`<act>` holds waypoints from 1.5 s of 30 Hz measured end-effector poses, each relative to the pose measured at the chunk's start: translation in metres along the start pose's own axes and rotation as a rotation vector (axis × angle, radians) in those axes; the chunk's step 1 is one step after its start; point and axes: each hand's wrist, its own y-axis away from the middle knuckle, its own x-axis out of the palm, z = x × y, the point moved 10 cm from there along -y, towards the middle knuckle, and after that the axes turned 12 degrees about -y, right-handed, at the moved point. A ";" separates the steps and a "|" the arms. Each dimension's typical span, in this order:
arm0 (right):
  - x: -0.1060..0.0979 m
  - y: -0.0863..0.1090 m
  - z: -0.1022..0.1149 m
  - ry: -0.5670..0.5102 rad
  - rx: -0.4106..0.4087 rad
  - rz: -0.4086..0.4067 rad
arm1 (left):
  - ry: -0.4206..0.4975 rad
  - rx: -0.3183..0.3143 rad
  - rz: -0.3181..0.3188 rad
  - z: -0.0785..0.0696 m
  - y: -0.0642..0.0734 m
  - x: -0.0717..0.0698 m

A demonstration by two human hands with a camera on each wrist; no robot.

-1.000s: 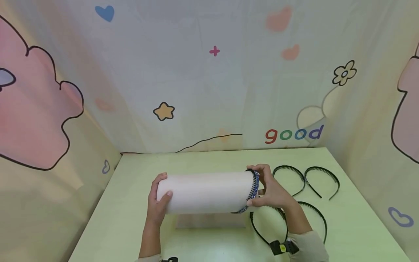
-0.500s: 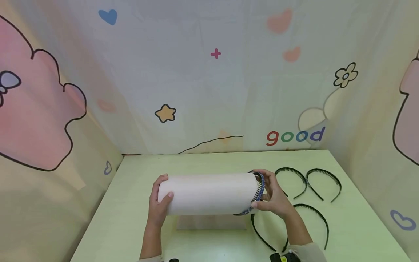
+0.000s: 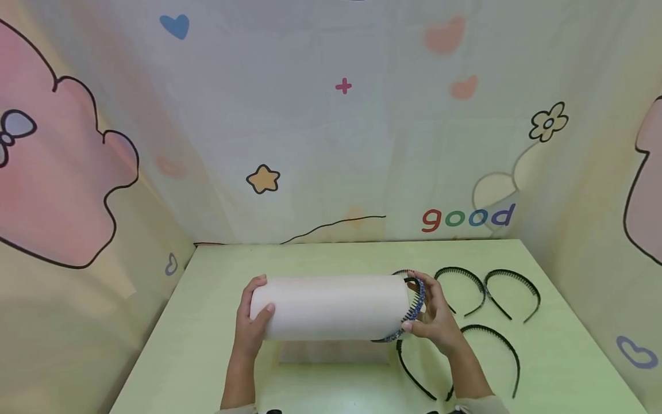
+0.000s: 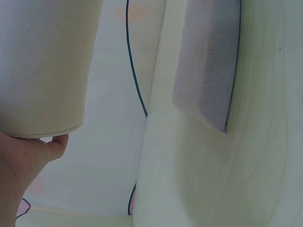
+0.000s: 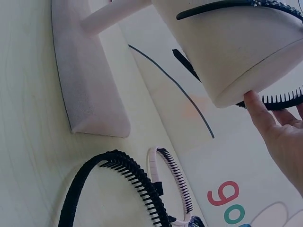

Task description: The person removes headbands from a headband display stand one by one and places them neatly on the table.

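A cream plush cylinder (image 3: pixel 331 307), the top of a headband stand, lies level on a post (image 5: pixel 116 16) above its flat base (image 3: pixel 333 352). My left hand (image 3: pixel 252 316) grips its left end, thumb in front and fingers over the top. At the other end, my right hand (image 3: pixel 438 322) holds a black toothed headband with blue sparkling stones (image 3: pixel 420 299) between thumb and fingers. This headband slants over the cylinder's right edge, part of it beyond the end. One fingertip (image 5: pixel 253 99) is right at the cylinder's edge in the right wrist view.
Several black toothed headbands lie on the table to the right, among them one at the back (image 3: pixel 460 270), one beside it (image 3: pixel 512 273) and one nearer (image 3: pixel 491 329). My right forearm partly covers the front ones. A patterned curtain (image 3: pixel 310 126) hangs behind the table (image 3: pixel 196 345).
My right hand and the blue-stoned headband have shifted right, so the headband now juts past the cylinder's end. My left hand keeps its grip on the cylinder.
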 end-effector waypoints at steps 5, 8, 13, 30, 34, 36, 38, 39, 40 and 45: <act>0.000 0.002 -0.002 -0.042 -0.008 -0.003 | -0.009 0.011 0.002 -0.002 0.001 -0.001; 0.000 0.004 -0.003 -0.064 -0.011 -0.010 | -0.015 0.011 0.000 -0.002 0.000 -0.002; -0.001 0.005 0.000 -0.099 -0.032 -0.037 | -0.013 0.011 -0.001 -0.004 -0.002 -0.003; -0.030 0.040 0.001 -0.107 -0.105 -0.240 | -0.007 -0.001 -0.004 0.000 0.003 -0.003; -0.037 0.051 0.006 -0.097 -0.129 -0.294 | 0.000 -0.002 -0.005 0.001 0.005 -0.003; -0.041 0.055 0.008 -0.082 -0.126 -0.329 | 0.001 0.000 -0.002 0.001 0.005 -0.002; -0.046 0.061 0.009 -0.057 -0.109 -0.364 | 0.001 -0.002 0.000 0.002 0.005 -0.002; -0.048 0.063 0.009 -0.053 -0.101 -0.379 | -0.001 -0.003 0.002 0.002 0.005 -0.001; -0.051 0.065 0.010 -0.051 -0.099 -0.393 | -0.002 -0.003 0.006 0.002 0.004 -0.001; -0.065 0.073 0.014 -0.060 -0.169 -0.463 | -0.011 -0.009 0.009 0.002 0.003 -0.001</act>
